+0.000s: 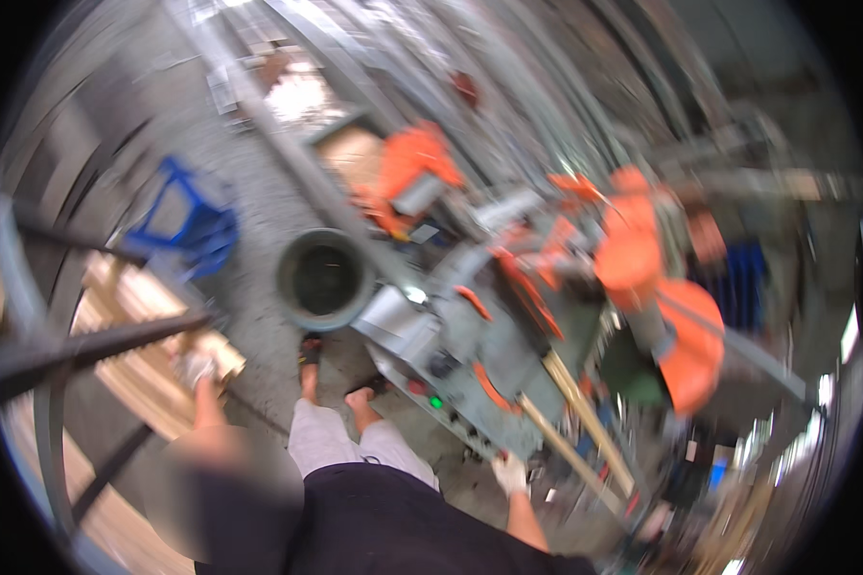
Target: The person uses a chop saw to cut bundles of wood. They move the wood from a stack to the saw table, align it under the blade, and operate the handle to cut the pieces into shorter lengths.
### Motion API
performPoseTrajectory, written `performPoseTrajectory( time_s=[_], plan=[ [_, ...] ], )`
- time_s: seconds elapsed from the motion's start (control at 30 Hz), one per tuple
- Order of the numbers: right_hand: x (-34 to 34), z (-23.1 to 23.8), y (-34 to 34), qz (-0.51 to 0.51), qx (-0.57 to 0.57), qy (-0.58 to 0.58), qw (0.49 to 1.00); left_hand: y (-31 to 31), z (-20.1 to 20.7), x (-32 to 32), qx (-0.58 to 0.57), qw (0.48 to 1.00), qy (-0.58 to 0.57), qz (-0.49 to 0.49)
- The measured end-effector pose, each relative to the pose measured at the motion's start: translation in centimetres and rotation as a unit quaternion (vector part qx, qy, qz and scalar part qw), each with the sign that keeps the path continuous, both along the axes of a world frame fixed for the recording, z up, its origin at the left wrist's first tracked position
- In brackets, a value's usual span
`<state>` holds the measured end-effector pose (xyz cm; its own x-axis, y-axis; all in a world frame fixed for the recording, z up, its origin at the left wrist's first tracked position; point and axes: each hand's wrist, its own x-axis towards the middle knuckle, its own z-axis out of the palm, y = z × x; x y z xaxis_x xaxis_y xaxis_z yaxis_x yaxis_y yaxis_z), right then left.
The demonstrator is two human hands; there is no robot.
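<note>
My left hand (pixel 197 366), in a pale glove, is at the ends of a stack of light wooden strips (pixel 129 335) on the left. Blur hides whether its fingers grip a strip. My right hand (pixel 510 471), also in a pale glove, is at the near edge of a grey-green machine table (pixel 441 369), beside a row of controls with a lit green button (pixel 436 402). Its fingers are too smeared to read. Two wooden strips lie side by side on the machine's right part, a longer one (pixel 590 422) and a shorter one (pixel 568 452).
Orange guards (pixel 690 335) and curved orange pieces (pixel 494 386) sit on the machine. A round grey bucket (pixel 324 280) stands on the floor ahead of my feet, with a blue plastic stool (pixel 187 225) to its left. Dark metal bars (pixel 96 350) cross above the wood stack.
</note>
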<state>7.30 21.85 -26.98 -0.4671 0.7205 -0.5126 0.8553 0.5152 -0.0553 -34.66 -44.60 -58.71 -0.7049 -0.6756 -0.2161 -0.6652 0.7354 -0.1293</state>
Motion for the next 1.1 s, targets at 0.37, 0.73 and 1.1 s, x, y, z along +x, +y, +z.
performPoseTrajectory(
  time_s=[0.37,0.73,1.1],
  plan=[
    [7.6,-5.6,11.3,-0.204,0.087,0.114,0.968,47.7,38.4,10.1,0.589,0.475,-0.237,-0.609],
    [6.4,-7.2,20.8,-0.223,0.15,0.418,0.868,75.4,31.5,29.5,0.313,0.365,-0.143,-0.865],
    [9.7,-6.4,18.6,-0.159,0.096,0.306,0.934,92.6,20.6,25.8,0.189,0.326,-0.041,-0.925]
  ],
)
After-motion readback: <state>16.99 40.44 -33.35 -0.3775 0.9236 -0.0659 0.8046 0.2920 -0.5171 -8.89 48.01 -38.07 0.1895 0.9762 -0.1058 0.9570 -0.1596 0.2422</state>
